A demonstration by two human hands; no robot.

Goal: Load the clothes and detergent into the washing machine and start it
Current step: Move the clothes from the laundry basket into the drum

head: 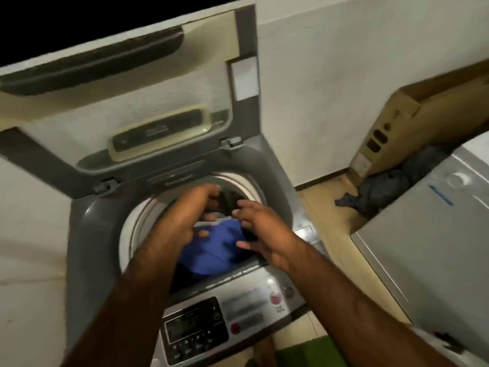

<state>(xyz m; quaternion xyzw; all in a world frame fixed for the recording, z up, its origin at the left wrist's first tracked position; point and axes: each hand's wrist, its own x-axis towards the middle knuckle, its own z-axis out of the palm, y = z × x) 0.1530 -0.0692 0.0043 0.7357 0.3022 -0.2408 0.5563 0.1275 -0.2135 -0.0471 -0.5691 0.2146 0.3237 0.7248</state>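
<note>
A grey top-loading washing machine (87, 234) stands open, its lid (148, 83) raised against the wall. Inside the drum lies a blue garment (217, 250) with darker clothes behind it. My left hand (185, 215) and my right hand (262, 229) hover over the drum mouth, fingers spread, just above the blue garment. Neither hand clearly grips anything. The control panel (195, 329) with its display and buttons sits at the machine's front edge, below my forearms. No detergent is visible.
A white appliance (428, 247) stands to the right. Behind it a cardboard box (423, 123) leans on the wall, with a dark cloth pile (381, 189) on the tan floor. A green mat (309, 353) lies near the machine's front.
</note>
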